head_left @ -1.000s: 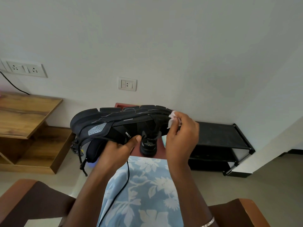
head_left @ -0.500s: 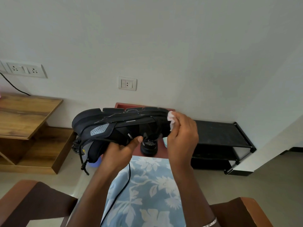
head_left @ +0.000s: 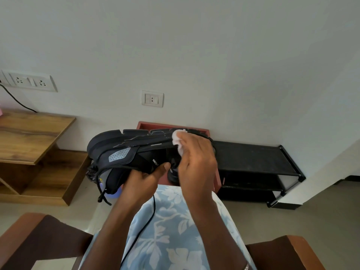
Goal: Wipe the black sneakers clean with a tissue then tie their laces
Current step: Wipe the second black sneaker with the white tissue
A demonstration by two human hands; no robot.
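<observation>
A black sneaker (head_left: pixel 124 152) is held in the air in front of me, turned sole-up and lying sideways, its loose laces dangling at the lower left. My left hand (head_left: pixel 144 179) grips it from below, thumb on the side panel. My right hand (head_left: pixel 196 160) pinches a crumpled white tissue (head_left: pixel 178 140) and presses it against the sole's edge near the sneaker's right end. A second black sneaker (head_left: pixel 173 175) stands on a red stool (head_left: pixel 218 181) behind my hands, mostly hidden.
A black shoe rack (head_left: pixel 253 158) stands against the wall at right. A wooden shelf unit (head_left: pixel 33 137) is at left. Brown chair arms (head_left: pixel 39 234) flank my lap, which is covered in blue floral cloth (head_left: pixel 175 240). A black cable runs down over it.
My right hand with the tissue has slid left along the sole edge from the sneaker's right end. My left hand keeps the same grip on the sneaker.
</observation>
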